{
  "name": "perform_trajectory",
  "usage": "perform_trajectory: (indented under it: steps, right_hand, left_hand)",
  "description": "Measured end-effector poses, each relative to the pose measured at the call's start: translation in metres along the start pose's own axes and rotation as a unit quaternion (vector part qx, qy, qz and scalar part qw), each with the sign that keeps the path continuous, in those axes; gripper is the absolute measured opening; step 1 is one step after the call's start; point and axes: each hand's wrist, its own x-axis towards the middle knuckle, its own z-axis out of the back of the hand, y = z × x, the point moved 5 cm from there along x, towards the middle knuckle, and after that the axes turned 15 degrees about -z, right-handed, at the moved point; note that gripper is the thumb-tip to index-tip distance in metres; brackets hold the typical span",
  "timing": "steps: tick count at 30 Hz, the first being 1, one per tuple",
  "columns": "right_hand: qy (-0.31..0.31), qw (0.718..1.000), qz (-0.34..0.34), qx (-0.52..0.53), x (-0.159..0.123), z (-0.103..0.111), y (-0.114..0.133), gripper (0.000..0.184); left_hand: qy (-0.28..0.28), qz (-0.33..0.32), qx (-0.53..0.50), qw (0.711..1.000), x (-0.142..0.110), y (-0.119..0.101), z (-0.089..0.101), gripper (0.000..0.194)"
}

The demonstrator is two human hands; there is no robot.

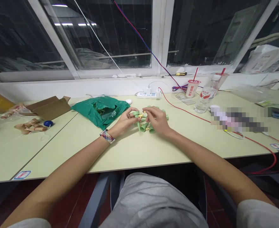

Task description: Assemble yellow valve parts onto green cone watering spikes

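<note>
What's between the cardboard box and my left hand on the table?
A torn green plastic bag lies between the cardboard box and your left hand, as the head view shows.

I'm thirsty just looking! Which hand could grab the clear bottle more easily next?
Probably the right hand: the bottle stands on its side. The left hand is farther away and holds a green piece. The right hand's fingers are busy too, though.

From our head, our only camera faces forward and down, over the grey shirt (153,202) nearer than the grip, to both hands (126,122) mid-view and windows (96,34) beyond them.
</note>
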Motion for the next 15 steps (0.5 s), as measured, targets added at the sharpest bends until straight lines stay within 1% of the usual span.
perform_trajectory:
  steps: [3, 9, 15]
  right_hand:
    - [0.003, 1.0, 0.006, -0.014, 0.001, -0.0022, -0.0024, 0.029]
    - [-0.015, 0.999, 0.049, -0.013, 0.0005, -0.001, -0.0025, 0.026]
    - [-0.014, 0.998, 0.056, -0.033, -0.001, -0.0002, -0.0001, 0.026]
  left_hand:
    - [0.004, 0.01, -0.028, 1.0, -0.001, 0.0, -0.0041, 0.044]
    - [-0.026, 0.026, -0.07, 0.997, -0.0005, 0.002, -0.0031, 0.04]
    - [-0.028, 0.031, -0.074, 0.996, 0.0004, 0.0042, -0.0016, 0.038]
